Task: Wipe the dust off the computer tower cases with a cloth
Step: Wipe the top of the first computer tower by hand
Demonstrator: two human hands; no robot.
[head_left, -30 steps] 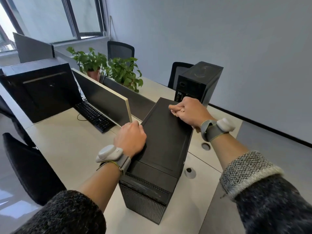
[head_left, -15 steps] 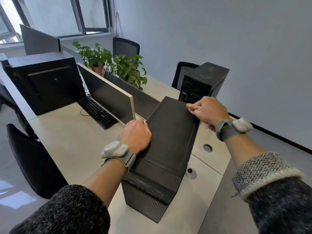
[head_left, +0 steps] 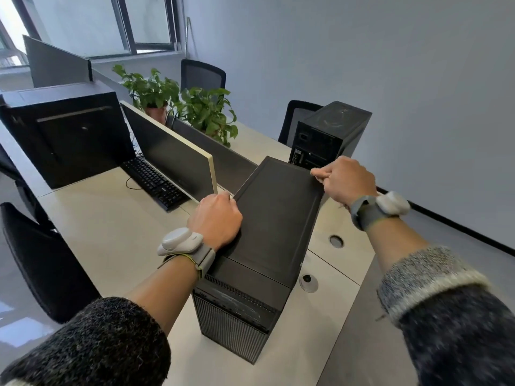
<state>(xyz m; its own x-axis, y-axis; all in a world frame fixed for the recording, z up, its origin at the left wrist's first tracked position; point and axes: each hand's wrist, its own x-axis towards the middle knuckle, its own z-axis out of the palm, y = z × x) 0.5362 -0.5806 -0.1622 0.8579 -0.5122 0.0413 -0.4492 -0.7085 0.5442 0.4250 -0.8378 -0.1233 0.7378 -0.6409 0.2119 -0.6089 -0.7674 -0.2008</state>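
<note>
Nearest first: the near tower point(head_left: 276, 218) stands upright on the desk point(head_left: 111, 218), grille end toward me, long axis running straight away from my chest

Left hand point(head_left: 216, 218) is about halfway up the left edge of its top panel, knuckles up, fingers curled over the rim and gripping it; this one looks like the brace

Top panel between the hands is bare, dull black

Right hand point(head_left: 349, 179) is at the far right corner of that panel, clenched, thumb tip on the edge; no cloth shows from here, so I cannot tell whether one is balled inside the fist

Judgement: the unswept length of the panel lies toward me from the right hand, so the next stroke is a pull along the long axis, near side last

Beyond, just behind the right hand, the second tower point(head_left: 331, 129) stands with its back panel facing me, nearer my right hand than my left and untouched
</note>
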